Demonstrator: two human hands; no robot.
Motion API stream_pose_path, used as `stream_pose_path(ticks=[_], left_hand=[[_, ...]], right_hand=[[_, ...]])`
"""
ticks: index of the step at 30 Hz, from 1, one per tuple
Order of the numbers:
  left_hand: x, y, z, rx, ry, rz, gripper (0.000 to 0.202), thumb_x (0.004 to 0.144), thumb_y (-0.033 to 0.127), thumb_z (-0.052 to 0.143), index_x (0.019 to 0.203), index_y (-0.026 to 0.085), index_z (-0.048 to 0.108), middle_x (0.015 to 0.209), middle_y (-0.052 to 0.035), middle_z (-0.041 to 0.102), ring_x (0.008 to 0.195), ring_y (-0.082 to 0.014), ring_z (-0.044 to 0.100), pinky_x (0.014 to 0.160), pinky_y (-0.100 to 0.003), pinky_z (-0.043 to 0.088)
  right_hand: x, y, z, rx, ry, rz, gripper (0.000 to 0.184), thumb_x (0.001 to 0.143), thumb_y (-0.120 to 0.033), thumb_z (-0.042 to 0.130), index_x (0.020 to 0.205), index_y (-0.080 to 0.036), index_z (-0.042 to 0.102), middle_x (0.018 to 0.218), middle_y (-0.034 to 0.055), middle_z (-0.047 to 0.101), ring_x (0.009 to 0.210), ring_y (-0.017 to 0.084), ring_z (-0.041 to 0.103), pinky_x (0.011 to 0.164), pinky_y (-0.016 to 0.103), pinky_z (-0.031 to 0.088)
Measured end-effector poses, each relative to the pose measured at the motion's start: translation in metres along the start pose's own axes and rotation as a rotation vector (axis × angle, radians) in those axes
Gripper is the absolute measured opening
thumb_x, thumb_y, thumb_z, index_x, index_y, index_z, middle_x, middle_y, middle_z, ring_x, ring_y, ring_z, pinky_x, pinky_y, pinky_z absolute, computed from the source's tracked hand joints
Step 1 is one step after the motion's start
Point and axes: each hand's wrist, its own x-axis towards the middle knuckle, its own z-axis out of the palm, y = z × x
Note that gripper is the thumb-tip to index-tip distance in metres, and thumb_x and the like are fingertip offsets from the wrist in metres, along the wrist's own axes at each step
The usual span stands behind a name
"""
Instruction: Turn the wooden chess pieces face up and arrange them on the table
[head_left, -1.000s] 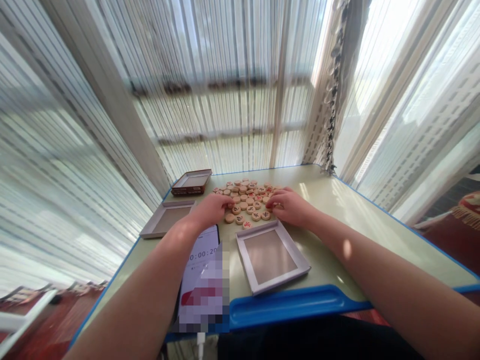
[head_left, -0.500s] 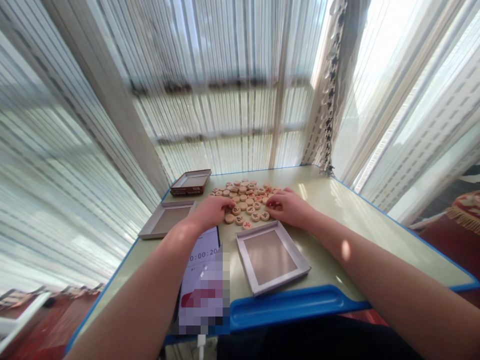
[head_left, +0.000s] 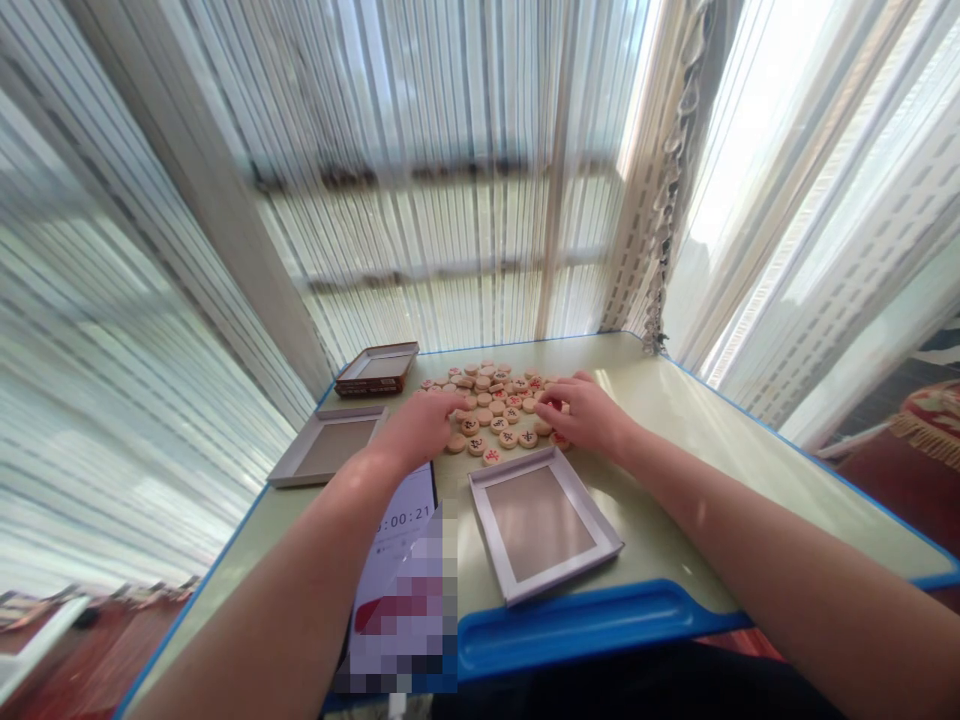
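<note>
Wooden Chinese chess pieces (head_left: pixel 499 425) with red or black characters lie in a loose cluster on the pale table, some face down. My left hand (head_left: pixel 424 425) reaches over the cluster's left edge, fingers curled together, tips at the pieces. Whatever lies under those fingertips is hidden. At the right edge, my right hand (head_left: pixel 589 410) has its fingers bent inward, thumb close to the index finger. Its tips are beside a blank-faced piece (head_left: pixel 530 405), and a red-marked piece (head_left: pixel 559 440) shows beneath the palm. I cannot make out anything between those fingers.
An open shallow box tray (head_left: pixel 491 525) lies nearest me, a second tray (head_left: pixel 289 465) to the left, and a brown box (head_left: pixel 367 385) behind it. A phone (head_left: pixel 405 490) running a timer lies under my left forearm. The table (head_left: pixel 697 430) has a blue rim; curtains hang behind.
My right hand has shifted slightly up and right, uncovering a red-marked piece under it. My left hand has drawn back a little to the left. The view has tilted slightly.
</note>
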Motion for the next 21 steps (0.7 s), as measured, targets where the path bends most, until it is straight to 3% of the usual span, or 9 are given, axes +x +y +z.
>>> stream_pose_path(ticks=[4,10,15,21], left_hand=[[0.000,0.010,-0.002,-0.010,-0.034,0.094,0.039,0.077,0.010,0.041,0.105,0.024,0.065,0.119,0.0021,0.059,0.111,-0.0160,0.052,0.099,-0.027,0.036],[0.000,0.010,0.002,0.011,-0.158,0.100,0.040,0.079,0.015,0.040,0.111,0.026,0.061,0.124,0.0034,0.055,0.114,-0.0166,0.049,0.100,-0.028,0.034],[-0.001,0.012,0.005,-0.018,-0.168,0.130,0.036,0.084,0.022,0.038,0.112,0.027,0.060,0.117,0.0029,0.060,0.106,-0.0163,0.055,0.096,-0.027,0.038],[0.000,0.014,0.006,0.001,-0.129,0.146,0.032,0.083,0.023,0.041,0.104,0.026,0.064,0.111,0.0021,0.063,0.104,-0.0163,0.055,0.095,-0.027,0.039]], right_hand=[[-0.001,-0.001,-0.004,0.005,-0.107,-0.054,0.017,0.073,-0.033,0.057,0.071,-0.021,0.069,0.074,0.0030,0.065,0.076,0.019,0.051,0.077,0.032,0.037],[-0.003,0.002,-0.001,-0.034,-0.077,-0.116,0.015,0.071,-0.027,0.057,0.075,-0.022,0.070,0.082,0.0038,0.066,0.082,0.021,0.053,0.080,0.033,0.040],[-0.002,0.004,0.005,-0.023,-0.077,-0.128,0.017,0.069,-0.028,0.059,0.082,-0.022,0.069,0.084,0.0034,0.067,0.081,0.020,0.055,0.083,0.034,0.040],[-0.001,0.004,0.009,0.028,-0.039,-0.119,0.016,0.075,-0.031,0.056,0.078,-0.022,0.069,0.081,0.0026,0.068,0.079,0.018,0.056,0.085,0.033,0.039]])
